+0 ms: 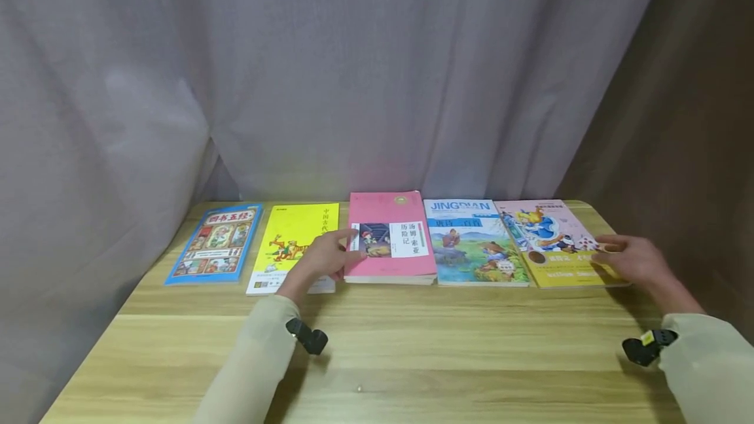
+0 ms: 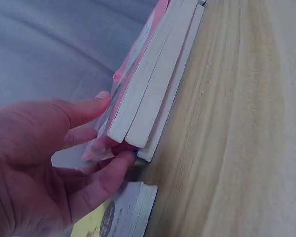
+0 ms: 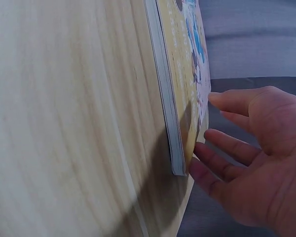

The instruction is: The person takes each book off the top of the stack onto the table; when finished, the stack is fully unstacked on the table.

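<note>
My left hand (image 1: 323, 255) is at the left edge of a thick pink book (image 1: 389, 269), with thumb and fingers around that edge. In the left wrist view, the thumb (image 2: 96, 104) lies against the cover and lower fingers (image 2: 108, 180) reach the spine side; layered page blocks (image 2: 150, 94) show beneath the cover. My right hand (image 1: 639, 259) is beside a pink-and-yellow storybook (image 1: 568, 273) with a blond girl on its cover. In the right wrist view, its fingers (image 3: 217, 158) are loosely spread along that book's right edge, fingertips close to the corner.
Between the hands' books lies a blue-and-white book (image 1: 471, 247) with a riverside picture. A yellow book (image 1: 283, 241) and a blue-bordered book (image 1: 218, 244) lie to the left. The row lies along the back of the wooden table (image 1: 377, 352), before a grey curtain (image 1: 330, 70).
</note>
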`<state>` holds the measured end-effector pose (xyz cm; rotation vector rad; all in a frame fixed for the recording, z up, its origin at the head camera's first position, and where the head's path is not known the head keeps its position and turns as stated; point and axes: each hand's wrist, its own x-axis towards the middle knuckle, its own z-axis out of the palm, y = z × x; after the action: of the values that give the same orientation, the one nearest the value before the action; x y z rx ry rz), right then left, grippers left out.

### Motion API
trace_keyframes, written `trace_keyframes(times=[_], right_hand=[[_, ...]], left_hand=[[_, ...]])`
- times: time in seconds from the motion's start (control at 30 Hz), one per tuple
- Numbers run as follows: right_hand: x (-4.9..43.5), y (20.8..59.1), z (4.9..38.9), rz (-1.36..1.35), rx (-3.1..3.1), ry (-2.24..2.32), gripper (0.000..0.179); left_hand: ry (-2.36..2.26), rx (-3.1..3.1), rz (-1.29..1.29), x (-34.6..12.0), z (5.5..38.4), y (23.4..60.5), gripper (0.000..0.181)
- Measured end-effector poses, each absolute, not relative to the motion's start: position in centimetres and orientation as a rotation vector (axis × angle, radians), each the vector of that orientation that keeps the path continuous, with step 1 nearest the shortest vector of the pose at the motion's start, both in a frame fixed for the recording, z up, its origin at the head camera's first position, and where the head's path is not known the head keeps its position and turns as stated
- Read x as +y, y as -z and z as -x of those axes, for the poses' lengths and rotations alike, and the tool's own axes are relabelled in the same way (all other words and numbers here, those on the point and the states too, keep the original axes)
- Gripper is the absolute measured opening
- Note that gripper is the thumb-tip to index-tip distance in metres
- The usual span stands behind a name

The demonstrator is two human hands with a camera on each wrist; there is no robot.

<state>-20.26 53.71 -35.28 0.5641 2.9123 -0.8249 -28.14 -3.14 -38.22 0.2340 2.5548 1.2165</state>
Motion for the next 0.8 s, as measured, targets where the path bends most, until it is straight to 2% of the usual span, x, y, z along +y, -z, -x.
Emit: trace_keyframes(times=[0.27, 0.5, 0.8], right_hand=[[52.3, 35.0, 20.4, -0.545, 3.048, 0.759, 0.067], [47.5, 34.6, 21.4, -0.287, 3.21, 0.834, 0.051], [42.4, 34.6, 22.5, -0.148, 3.131, 1.122, 0.049]], left_hand=[[-1.15, 2.595, -0.177, -2.3, 28.9, 38.4, 0.079], [-1.196, 2.566, -0.163, -2.3, 29.0, 38.4, 0.078], [-1.225, 2.535, -0.153, -2.6, 29.2, 38.5, 0.077]])
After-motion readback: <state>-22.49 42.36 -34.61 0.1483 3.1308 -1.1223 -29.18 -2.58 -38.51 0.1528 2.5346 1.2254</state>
